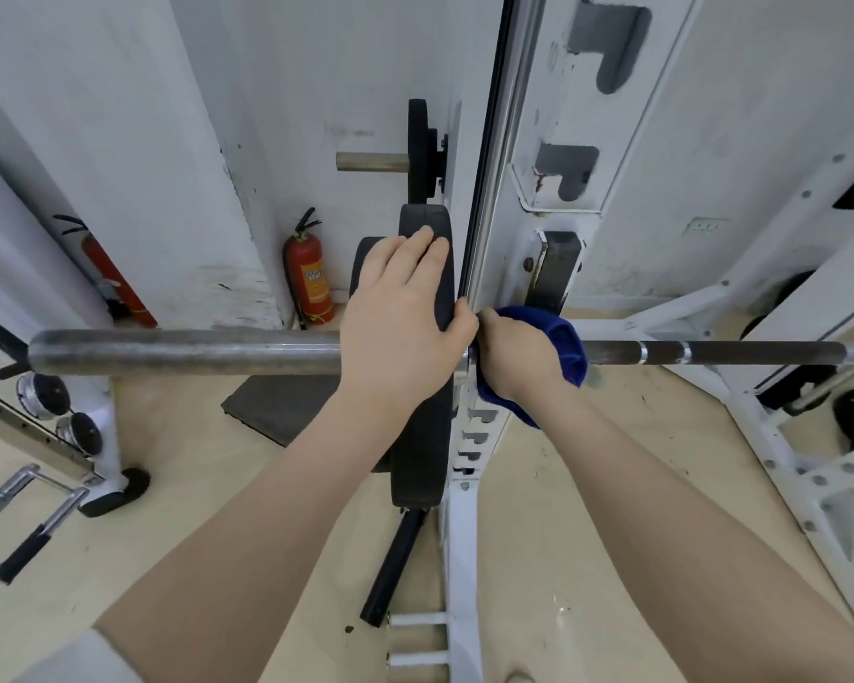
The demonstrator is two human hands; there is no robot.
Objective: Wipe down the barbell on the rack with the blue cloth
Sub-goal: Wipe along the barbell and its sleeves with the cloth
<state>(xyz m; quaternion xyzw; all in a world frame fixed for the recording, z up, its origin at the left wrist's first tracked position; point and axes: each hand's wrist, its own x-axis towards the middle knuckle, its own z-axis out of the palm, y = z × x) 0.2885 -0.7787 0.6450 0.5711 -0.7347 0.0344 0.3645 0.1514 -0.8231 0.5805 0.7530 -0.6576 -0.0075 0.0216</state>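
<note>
The barbell point(183, 351) runs across the view from left to right, resting on the white rack point(533, 140). A black weight plate point(427, 436) sits on the bar beside the rack's upright. My left hand point(398, 317) grips the top edge of that plate, fingers over its far side and thumb on the near side. My right hand point(516, 359) holds the blue cloth point(565, 337) wrapped around the bar just right of the plate. The bar's dark knurled section point(740, 352) continues to the right.
A red fire extinguisher point(311, 273) stands by the white wall behind the bar. Another black plate point(422, 150) hangs on a peg above. A cable handle point(35, 525) and dumbbells point(65, 411) lie on the floor at left. White rack braces point(785, 436) fill the right.
</note>
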